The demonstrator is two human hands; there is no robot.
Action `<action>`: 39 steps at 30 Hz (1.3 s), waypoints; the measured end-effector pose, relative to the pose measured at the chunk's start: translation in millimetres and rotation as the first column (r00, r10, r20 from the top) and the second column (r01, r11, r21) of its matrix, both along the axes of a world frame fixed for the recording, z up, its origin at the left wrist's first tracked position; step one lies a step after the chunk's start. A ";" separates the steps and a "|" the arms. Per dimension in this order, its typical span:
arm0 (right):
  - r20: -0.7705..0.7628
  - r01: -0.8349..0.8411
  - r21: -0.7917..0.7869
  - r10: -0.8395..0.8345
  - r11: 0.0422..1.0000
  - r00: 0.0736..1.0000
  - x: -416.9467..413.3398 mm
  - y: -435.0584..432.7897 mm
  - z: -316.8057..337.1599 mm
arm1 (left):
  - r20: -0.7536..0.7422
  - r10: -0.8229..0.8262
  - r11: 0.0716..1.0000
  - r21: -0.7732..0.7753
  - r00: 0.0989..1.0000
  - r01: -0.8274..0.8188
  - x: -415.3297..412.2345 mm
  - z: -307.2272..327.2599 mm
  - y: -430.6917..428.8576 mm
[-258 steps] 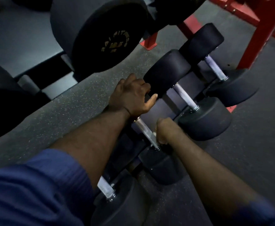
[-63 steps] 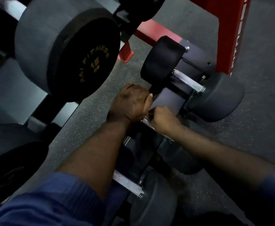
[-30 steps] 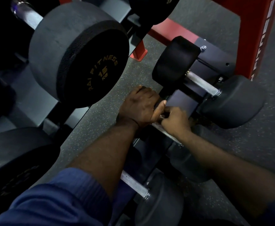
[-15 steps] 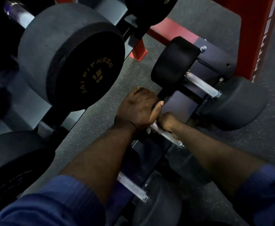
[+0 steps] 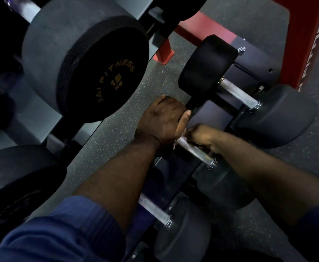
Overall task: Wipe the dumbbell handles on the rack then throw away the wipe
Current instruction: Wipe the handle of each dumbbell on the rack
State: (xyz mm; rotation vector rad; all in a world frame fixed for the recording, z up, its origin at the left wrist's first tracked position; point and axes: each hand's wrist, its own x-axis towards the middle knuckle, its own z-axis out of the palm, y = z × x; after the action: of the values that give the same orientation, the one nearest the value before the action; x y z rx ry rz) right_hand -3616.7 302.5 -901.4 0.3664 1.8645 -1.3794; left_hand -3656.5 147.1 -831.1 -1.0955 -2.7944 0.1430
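Head view — your right hand (image 5: 200, 136) is closed around the middle handle (image 5: 194, 150) with the wipe (image 5: 174, 144), left hand (image 5: 163, 122) gripping its inner head — twist, covering the underside.

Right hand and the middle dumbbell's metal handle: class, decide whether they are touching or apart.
Touching. The head view shows the right hand wrapped around the middle dumbbell handle, its fingers closed over the bar with no gap.
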 end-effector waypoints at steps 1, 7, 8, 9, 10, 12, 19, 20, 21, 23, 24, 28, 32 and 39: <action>-0.085 0.004 0.094 0.004 0.996 0.996 -1.2 0.1 -1.5 | 0.007 0.007 1.000 -0.010 1.000 -0.006 0.4 -0.7 -1.7; -0.129 0.004 0.156 0.016 0.988 0.991 -0.7 -16.2 -11.9 | 0.036 0.019 1.000 0.010 0.999 -0.019 -2.2 -4.3 -0.5; -0.138 -0.031 0.172 0.055 0.985 0.989 -2.9 -15.1 -11.5 | 0.038 0.029 0.999 0.029 0.999 -0.030 -3.8 -3.9 -1.1; -0.184 -0.068 0.211 0.108 0.975 0.977 -3.1 -10.6 -11.1 | 0.039 0.034 0.997 0.062 0.999 -0.036 -2.3 -4.4 -0.4; -0.255 -0.084 0.262 0.153 0.961 0.955 -4.2 -4.0 -9.2 | 0.032 0.033 0.994 0.099 0.999 -0.036 -2.3 -3.8 -0.5; -0.391 -0.047 0.289 0.163 0.956 0.906 -2.9 11.0 -6.4 | 0.018 0.044 0.989 0.141 0.999 -0.046 -0.5 -3.7 -0.4; -0.775 -0.188 0.575 0.604 0.796 0.188 21.2 12.0 -12.6 | 0.069 0.052 0.997 0.055 0.996 -0.056 -5.9 -2.7 -1.5; -0.764 -0.198 0.594 0.624 0.779 0.163 24.2 12.2 -13.2 | 0.074 0.052 0.997 0.055 0.996 -0.056 -6.2 -2.6 -2.3; -0.759 -0.214 0.609 0.639 0.764 0.123 27.0 12.6 -14.1 | 0.073 0.053 0.997 0.058 0.996 -0.057 -5.7 -2.2 -2.2; -0.687 -0.293 0.689 0.726 0.663 0.028 28.2 12.6 -12.4 | 0.067 0.054 0.996 0.066 0.996 -0.058 -5.6 -1.5 -0.9; -0.660 -0.332 0.714 0.751 0.617 -0.023 28.2 11.8 -11.0 | 0.070 0.053 0.996 0.070 0.996 -0.058 -6.1 -1.6 -1.5; -0.747 -0.385 0.542 0.638 0.747 0.187 24.4 14.4 3.0 | 0.070 0.061 0.995 0.072 0.996 -0.066 -5.4 -2.9 -2.0; -0.769 -0.324 0.416 0.518 0.850 0.374 29.1 8.7 5.9 | 0.073 0.063 0.992 0.108 0.995 -0.071 -4.6 -4.0 -2.6; -0.657 -0.218 0.300 0.367 0.929 0.659 10.8 26.4 4.6 | 0.061 0.061 0.996 0.061 0.996 -0.064 -6.1 -3.7 -3.8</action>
State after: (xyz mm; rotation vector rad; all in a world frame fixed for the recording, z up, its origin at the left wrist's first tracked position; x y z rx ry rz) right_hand -3605.9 328.9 -896.9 -0.4499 2.5534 -1.1843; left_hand -3662.6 143.4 -834.8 -1.0147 -2.8656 0.0288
